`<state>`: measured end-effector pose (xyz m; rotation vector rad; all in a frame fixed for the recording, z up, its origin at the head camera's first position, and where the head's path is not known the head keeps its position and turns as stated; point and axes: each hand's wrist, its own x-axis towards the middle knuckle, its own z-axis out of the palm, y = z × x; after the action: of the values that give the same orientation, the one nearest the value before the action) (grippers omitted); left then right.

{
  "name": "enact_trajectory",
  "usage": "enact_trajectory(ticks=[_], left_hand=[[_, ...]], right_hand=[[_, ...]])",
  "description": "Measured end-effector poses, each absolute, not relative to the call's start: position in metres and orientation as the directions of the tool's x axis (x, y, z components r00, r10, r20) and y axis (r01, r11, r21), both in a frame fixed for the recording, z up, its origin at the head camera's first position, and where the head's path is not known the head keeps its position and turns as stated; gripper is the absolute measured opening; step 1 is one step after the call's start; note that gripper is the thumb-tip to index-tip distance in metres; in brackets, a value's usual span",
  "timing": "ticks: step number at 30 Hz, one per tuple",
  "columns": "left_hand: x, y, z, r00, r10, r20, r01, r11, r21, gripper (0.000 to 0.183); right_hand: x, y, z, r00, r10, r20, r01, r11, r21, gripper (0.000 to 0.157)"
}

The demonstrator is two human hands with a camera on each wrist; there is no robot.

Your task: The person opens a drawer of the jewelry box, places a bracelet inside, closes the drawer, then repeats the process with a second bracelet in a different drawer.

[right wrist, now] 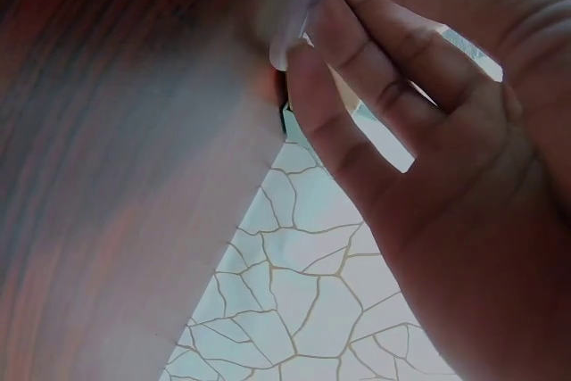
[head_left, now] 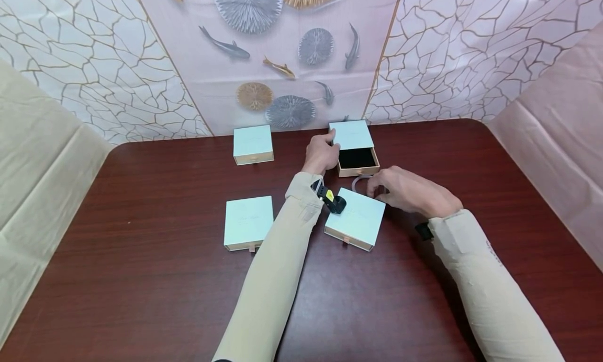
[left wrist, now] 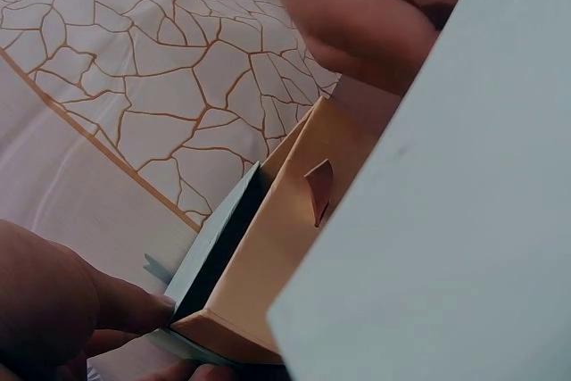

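At the back right, a pale mint drawer box (head_left: pixel 350 135) has its tan drawer (head_left: pixel 359 171) pulled partly out, with black lining inside. My left hand (head_left: pixel 322 151) holds the left side of this box's sleeve, fingers at its edge in the left wrist view. My right hand (head_left: pixel 410 190) pinches a pale translucent bangle (head_left: pixel 359 181) in front of the drawer; in the right wrist view part of the bangle (right wrist: pixel 299 15) shows between fingertips and thumb. Just below the bangle lies another mint box (head_left: pixel 356 218), closed and turned at an angle, near the right fingers.
Two more closed mint boxes stand to the left, one at the back (head_left: pixel 253 142) and one nearer (head_left: pixel 248 221), beside my left forearm. The dark red wooden table (head_left: pixel 155 278) ends at a patterned cloth backdrop (head_left: pixel 292 64). A black wrist camera (head_left: pixel 335 202) hangs over the angled box.
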<state>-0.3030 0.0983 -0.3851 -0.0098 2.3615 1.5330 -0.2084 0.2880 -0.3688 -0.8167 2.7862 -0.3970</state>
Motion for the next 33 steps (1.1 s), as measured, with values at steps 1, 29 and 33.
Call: enact_trajectory(ticks=[1,29,33], left_hand=[[-0.3030,0.0985,-0.3851,-0.947,0.169,-0.273,-0.180,0.422,0.889,0.052],[-0.3023,0.0979,-0.3846,-0.950,0.164,-0.267,-0.181,0.407,0.895,0.052],[-0.3026,0.0974,-0.3841,-0.949,0.170,-0.267,-0.178,0.410,0.895,0.052]], right_hand=[[-0.2084,0.2881,-0.3688,-0.823,-0.554,-0.125,-0.496,0.809,-0.315,0.033],[-0.2083,0.2888,-0.3686,-0.799,-0.589,-0.123,-0.548,0.796,-0.256,0.031],[-0.2081,0.2892,-0.3674,-0.799,-0.589,-0.124,-0.547,0.797,-0.257,0.032]])
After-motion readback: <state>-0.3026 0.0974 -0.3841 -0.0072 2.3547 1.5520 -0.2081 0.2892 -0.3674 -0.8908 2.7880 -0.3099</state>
